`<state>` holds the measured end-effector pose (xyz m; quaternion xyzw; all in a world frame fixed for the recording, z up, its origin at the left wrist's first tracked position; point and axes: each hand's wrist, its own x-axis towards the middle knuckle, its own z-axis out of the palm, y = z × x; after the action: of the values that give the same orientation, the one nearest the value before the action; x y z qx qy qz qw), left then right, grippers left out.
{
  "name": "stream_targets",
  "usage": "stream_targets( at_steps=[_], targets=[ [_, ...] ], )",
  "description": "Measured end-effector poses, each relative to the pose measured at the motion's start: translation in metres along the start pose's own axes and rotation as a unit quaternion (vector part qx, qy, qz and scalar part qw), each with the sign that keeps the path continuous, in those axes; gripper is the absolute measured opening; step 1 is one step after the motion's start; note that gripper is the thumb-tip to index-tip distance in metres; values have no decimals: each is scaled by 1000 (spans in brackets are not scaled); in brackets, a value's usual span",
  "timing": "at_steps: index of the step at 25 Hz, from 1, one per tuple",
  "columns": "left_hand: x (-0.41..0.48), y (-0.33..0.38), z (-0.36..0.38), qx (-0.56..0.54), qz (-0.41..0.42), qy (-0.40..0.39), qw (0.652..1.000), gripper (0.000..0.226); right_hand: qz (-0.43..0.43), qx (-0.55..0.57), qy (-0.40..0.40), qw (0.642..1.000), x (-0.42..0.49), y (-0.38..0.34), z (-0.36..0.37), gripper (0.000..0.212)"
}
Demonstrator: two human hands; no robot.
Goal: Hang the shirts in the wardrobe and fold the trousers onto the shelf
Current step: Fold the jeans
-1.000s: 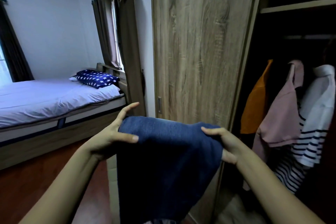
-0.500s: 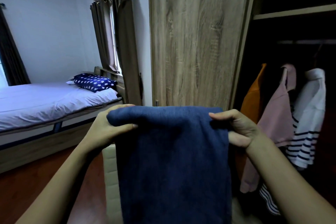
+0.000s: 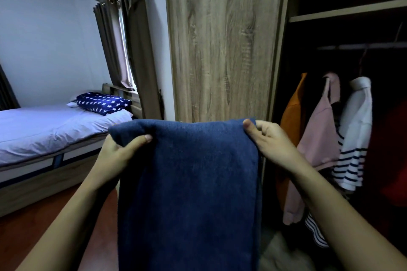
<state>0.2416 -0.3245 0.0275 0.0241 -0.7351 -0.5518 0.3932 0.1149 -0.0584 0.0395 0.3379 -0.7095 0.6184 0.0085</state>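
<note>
Blue denim trousers hang folded over in front of me, held up by their top edge. My left hand grips the top left corner and my right hand pinches the top right corner. To the right, the open wardrobe holds an orange shirt, a pink shirt and a white shirt with dark stripes, all hanging from a dark rail. A wooden shelf runs above the rail.
The wardrobe's closed wooden door stands straight ahead. A bed with a star-print pillow lies at the left, beside brown curtains. Something red shows at the wardrobe's far right. The floor is reddish-brown.
Both hands have spread apart and lifted, drawing the trousers' top edge flat and wider. My view has tilted up a little, showing more of the wardrobe shelf.
</note>
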Motion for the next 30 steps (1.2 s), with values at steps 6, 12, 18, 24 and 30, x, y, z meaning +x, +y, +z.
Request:
stream_targets(
  at_steps=[6, 12, 18, 24, 30],
  targets=[
    [-3, 10, 10, 18, 11, 22, 1000, 7, -12, 39, 187, 982, 8, 30, -8, 53],
    [5, 25, 16, 14, 14, 62, 998, 14, -9, 63, 15, 998, -40, 90, 41, 123],
    [24, 34, -19, -45, -50, 23, 997, 26, -14, 92, 59, 994, -19, 63, 63, 38],
    [27, 19, -36, -82, -54, 24, 995, 15, -96, 98, 33, 990, -7, 34, 66, 25],
    [54, -2, -46, 77, -147, -79, 983, 18, -40, 23, 33, 998, 4, 14, 66, 5]
  ],
)
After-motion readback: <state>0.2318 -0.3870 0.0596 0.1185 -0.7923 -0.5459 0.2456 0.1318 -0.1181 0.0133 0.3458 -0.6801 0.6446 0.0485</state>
